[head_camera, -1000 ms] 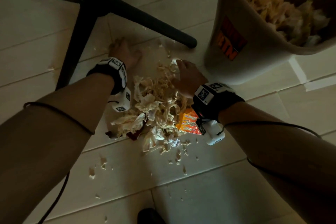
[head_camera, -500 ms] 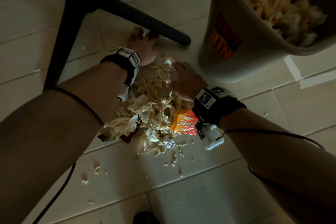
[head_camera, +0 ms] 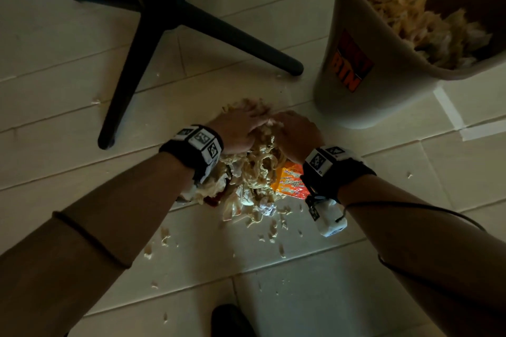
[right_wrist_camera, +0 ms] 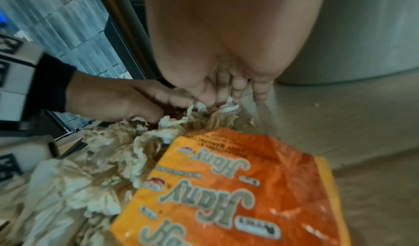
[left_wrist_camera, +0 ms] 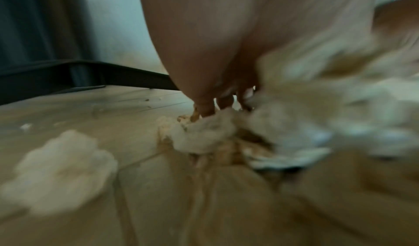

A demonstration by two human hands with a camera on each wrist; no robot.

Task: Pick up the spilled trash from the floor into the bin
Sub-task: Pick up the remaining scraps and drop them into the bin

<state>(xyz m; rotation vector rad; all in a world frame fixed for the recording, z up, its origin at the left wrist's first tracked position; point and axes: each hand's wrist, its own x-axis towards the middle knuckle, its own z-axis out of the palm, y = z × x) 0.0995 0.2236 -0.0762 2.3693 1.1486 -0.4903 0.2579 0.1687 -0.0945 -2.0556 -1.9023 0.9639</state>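
A heap of crumpled beige tissue trash [head_camera: 257, 172] lies on the tiled floor between my forearms. My left hand [head_camera: 238, 131] is on its far left end, fingers [left_wrist_camera: 204, 106] dug down into the tissue and curled round it. My right hand [head_camera: 295, 134] meets it at the far right end, its fingers [right_wrist_camera: 238, 88] straight, tips on tissue shreds and floor. An orange snack wrapper [head_camera: 290, 182] lies on the heap's right side under my right wrist, large in the right wrist view [right_wrist_camera: 226, 187]. The grey bin [head_camera: 383, 96], partly filled with tissue, stands at the upper right.
A black chair base [head_camera: 241, 38] spreads its legs just beyond the heap; one leg ends close to my hands. Small tissue scraps [head_camera: 164, 235] dot the tiles nearer me, and a separate clump [left_wrist_camera: 63, 169] lies left. White tape [head_camera: 449, 112] marks the floor by the bin.
Both hands have drawn together from spread positions and now meet at the heap's far end, with the far scraps pulled in from the chair leg toward the pile.
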